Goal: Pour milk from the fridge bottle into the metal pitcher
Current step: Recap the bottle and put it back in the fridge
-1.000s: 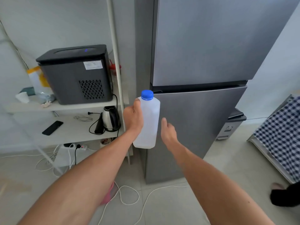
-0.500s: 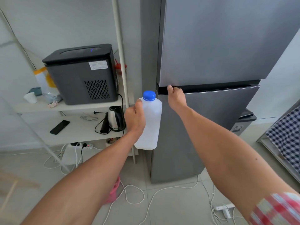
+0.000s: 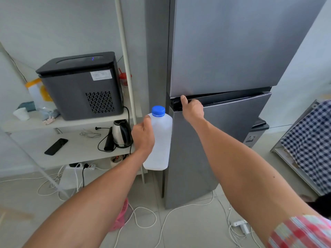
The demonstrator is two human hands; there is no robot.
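Fingers of the right hand (image 3: 192, 109) hook the fridge (image 3: 220, 140) lower-door top edge, likely to swing it; left hand (image 3: 143, 136) wraps the capped milk bottle (image 3: 159, 140) upright, just left of that door.

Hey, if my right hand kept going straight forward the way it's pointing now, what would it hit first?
Your right hand is already at the fridge, fingers hooked into the dark gap above the lower door. Pushing straight on, it would most likely meet the recess behind that door's top edge, though the gap's depth is unclear.
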